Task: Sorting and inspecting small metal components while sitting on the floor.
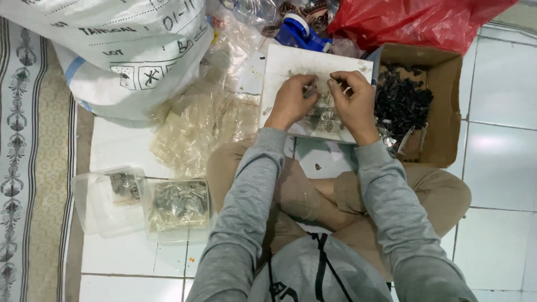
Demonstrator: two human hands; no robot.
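Observation:
I sit cross-legged on a white tiled floor with a white board [291, 66] in front of my knees. My left hand [291, 100] and my right hand [353, 103] meet over the board, both pinching a small clear plastic bag [323, 114] filled with small dark parts. The fingertips of both hands close on the bag's top edge. The bag's lower part rests on the board between my wrists.
A cardboard box [444, 106] of black parts sits at right, a red plastic bag [414, 19] behind it. Empty clear bags [196, 126] lie piled at left. Two clear tubs [106, 198] [178, 206] hold filled bags. A large white sack [112, 45] and a blue tape dispenser [299, 31] stand behind.

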